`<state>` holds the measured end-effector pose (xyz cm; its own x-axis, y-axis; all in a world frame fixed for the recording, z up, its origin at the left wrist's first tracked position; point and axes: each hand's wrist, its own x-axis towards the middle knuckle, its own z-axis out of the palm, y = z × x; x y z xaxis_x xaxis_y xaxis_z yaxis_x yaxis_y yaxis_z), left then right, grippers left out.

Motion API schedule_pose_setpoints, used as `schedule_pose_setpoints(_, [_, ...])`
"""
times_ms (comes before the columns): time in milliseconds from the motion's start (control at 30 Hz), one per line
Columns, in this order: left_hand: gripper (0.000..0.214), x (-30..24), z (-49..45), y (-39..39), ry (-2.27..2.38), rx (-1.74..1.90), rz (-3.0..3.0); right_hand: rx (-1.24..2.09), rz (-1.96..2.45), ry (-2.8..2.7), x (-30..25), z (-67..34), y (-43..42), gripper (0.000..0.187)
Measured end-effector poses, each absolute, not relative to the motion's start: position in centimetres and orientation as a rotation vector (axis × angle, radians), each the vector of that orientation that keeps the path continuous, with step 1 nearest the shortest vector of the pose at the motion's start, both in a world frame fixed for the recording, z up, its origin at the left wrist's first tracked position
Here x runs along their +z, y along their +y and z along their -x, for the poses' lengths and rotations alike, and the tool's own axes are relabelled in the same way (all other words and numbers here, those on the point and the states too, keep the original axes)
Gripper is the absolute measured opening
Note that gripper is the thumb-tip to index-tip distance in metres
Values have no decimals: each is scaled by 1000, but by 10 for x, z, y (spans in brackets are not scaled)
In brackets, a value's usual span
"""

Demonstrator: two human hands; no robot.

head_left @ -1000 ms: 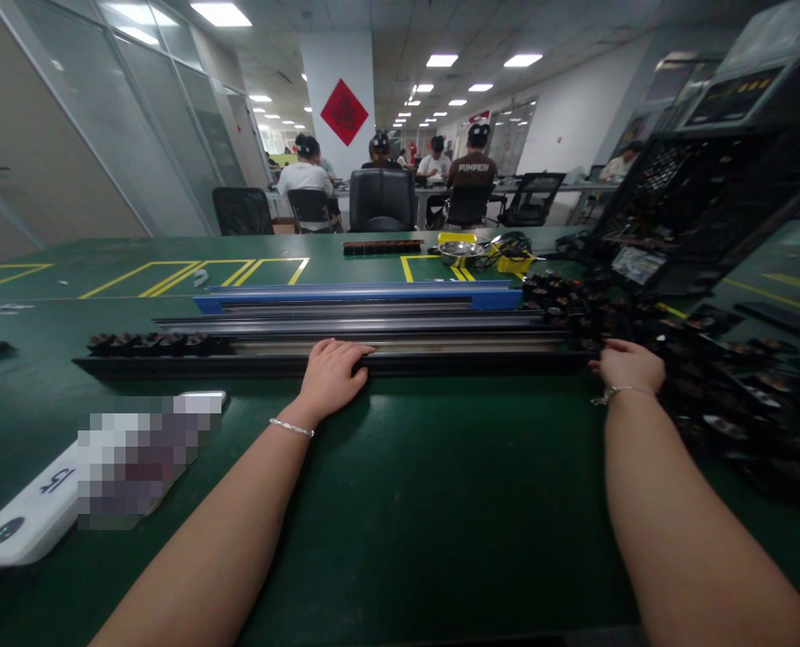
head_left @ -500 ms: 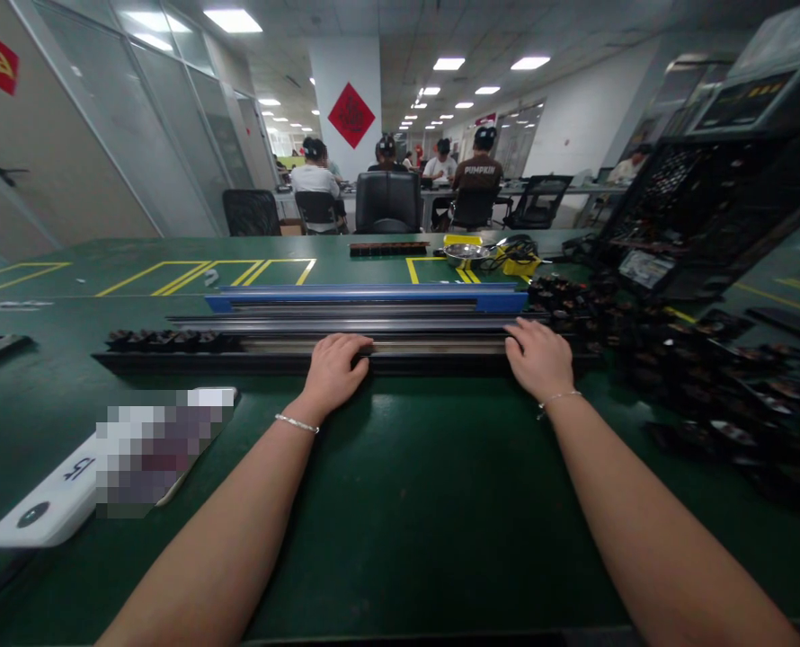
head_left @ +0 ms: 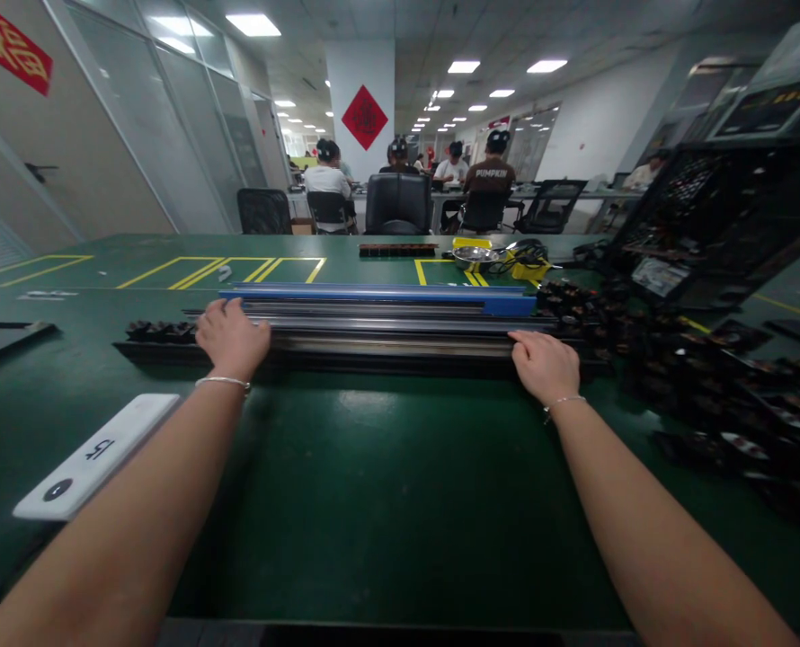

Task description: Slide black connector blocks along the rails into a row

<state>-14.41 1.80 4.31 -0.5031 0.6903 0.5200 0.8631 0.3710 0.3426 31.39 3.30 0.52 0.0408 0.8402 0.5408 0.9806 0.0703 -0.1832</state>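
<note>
A long black rail [head_left: 386, 361] with a metal strip along it lies crosswise on the green table in front of me. Over its left part, my left hand [head_left: 233, 340] has its fingers bent and thumb apart, beside a row of small black parts [head_left: 161, 332]. The fingertips partly cover the rail, so their exact contact is hidden. My right hand [head_left: 546, 364] rests at the rail's right part, fingers stretched over its edge. Further metallic strips and a blue rail [head_left: 373, 295] lie just behind.
A big heap of black parts [head_left: 716, 377] spreads at the right, below a dark open case [head_left: 724, 211]. A white device [head_left: 100, 456] lies at the left. Toward the back are a metal bowl [head_left: 475, 259] and a dark strip [head_left: 398, 251]. Several people sit beyond.
My left hand has moved left along the rail to the row of small parts. The right hand stays near the same spot, its fingers closer together. The view has shifted slightly.
</note>
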Motion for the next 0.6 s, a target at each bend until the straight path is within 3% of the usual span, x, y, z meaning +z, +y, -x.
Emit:
schedule_pose_setpoints(200, [48,44,196,14,-2489,-328,1359,-346,1817,-1833,7,-313,34,40])
schedule_pose_setpoints(600, [50,40,176,14,-2562,-490,1380,-335,1836,-1835,9,-311,32,41])
